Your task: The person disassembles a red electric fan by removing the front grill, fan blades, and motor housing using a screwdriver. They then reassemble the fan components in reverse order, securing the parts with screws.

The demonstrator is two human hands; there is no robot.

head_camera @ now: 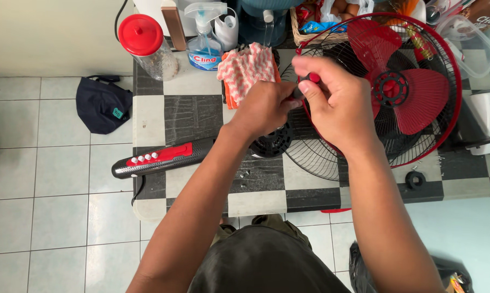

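Both hands meet at the near-left rim of the red-rimmed black wire guard [418, 149] of a table fan that lies on the black-and-white checkered tabletop [201, 103]. The right hand [334, 100] curls over the rim, its fingers pinched on a small red clip or knob (too covered to tell which), while the left hand [264, 108] is closed tight beside it, apparently on a dark tool or part that its fingers hide. The red three-blade propeller [413, 87] sits inside the guard, well right of the hands. The fan's black and red control stem with white buttons [158, 157] juts over the tabletop's left edge. I judge the step to be working a fastener at the guard's rim; it calls for a steady hold on the rim while the fastener turns. A pink striped cloth [245, 68] lies just behind the left hand.
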